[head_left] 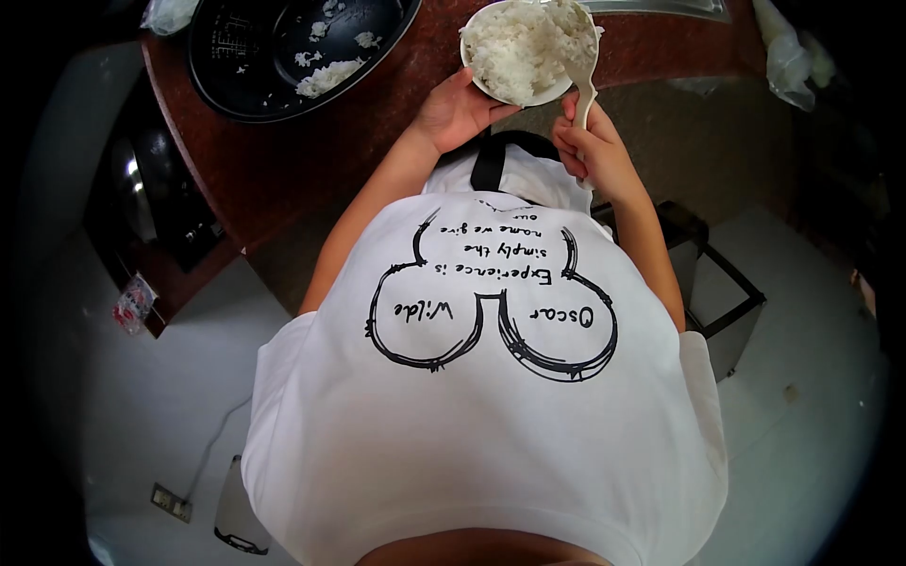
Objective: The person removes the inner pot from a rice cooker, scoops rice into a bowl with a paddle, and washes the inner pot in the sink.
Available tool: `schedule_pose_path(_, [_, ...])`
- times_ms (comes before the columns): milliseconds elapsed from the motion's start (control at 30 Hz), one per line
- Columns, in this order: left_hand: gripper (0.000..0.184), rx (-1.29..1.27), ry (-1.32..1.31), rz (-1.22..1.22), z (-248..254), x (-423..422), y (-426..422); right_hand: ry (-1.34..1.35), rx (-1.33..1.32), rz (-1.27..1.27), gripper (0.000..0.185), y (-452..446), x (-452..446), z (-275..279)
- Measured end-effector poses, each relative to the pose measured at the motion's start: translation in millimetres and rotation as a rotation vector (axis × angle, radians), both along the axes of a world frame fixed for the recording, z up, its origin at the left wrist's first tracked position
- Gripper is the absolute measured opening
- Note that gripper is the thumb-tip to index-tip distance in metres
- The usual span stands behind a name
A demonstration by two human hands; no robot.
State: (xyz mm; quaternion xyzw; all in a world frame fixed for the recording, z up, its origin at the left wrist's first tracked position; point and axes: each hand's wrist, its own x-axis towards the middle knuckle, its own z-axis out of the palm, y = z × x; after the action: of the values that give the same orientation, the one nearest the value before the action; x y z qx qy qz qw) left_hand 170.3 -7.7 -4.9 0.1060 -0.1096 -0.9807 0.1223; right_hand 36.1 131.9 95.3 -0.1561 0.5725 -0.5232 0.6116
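Note:
At the top of the view, my left hand (pixel 457 113) holds a white bowl (pixel 545 96) by its lower left rim. Cooked rice (pixel 514 52) fills the bowl and heaps up near the top. The fingers of my right hand (pixel 587 141) are wrapped round the handle of a pale rice paddle (pixel 584 91), whose blade rests against the rice at the bowl's right side. To the left of the bowl, a black rice cooker pot (pixel 269 66) stands on the table with clumps of rice inside.
The dark red table (pixel 245 174) has its curved edge close to my body. A clear plastic tray (pixel 661 8) lies behind the bowl, and a plastic bag (pixel 789 66) is at the right. A dark metal-framed object (pixel 722 302) stands low on the right.

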Motion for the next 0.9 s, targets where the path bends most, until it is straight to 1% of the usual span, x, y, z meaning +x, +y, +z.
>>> schedule_pose_path(100, [0.072,0.005,-0.016,0.001,0.8,-0.8,0.1,0.049,-0.012,0.004,0.019,2.3,-0.1,-1.2])
schedule_pose_path(200, [0.072,0.041,0.027,-0.022,2.1,-2.7,-1.0,0.134,-0.054,0.028,0.019,5.5,-2.0,-8.6])
schedule_pose_path(300, [0.072,0.100,0.060,-0.015,8.6,-7.5,1.1,0.836,-0.059,0.103,0.016,5.2,-2.2,-21.8])
schedule_pose_path(400, [0.074,0.060,-0.028,0.008,9.1,-12.9,2.4,1.212,0.060,0.097,0.019,1.3,-0.2,-32.9])
schedule_pose_path(500, [0.076,0.049,-0.125,0.023,12.9,-15.2,5.7,1.389,0.199,0.141,0.020,-0.6,3.5,-43.6])
schedule_pose_path(600, [0.079,0.051,-0.113,0.022,12.0,-15.4,4.9,1.450,0.244,0.125,0.021,-1.3,8.9,-55.2])
schedule_pose_path(700, [0.095,-0.029,-0.112,0.017,17.8,-17.9,1.4,1.537,0.206,0.110,0.021,-3.6,13.3,-61.9])
schedule_pose_path(800, [0.100,-0.093,-0.039,0.019,21.4,-20.1,-4.2,1.574,0.269,0.121,0.019,-5.8,13.1,-74.9])
schedule_pose_path(900, [0.103,-0.109,-0.036,0.002,23.2,-20.8,-10.3,1.633,0.234,0.112,0.016,-8.9,11.1,-80.1])
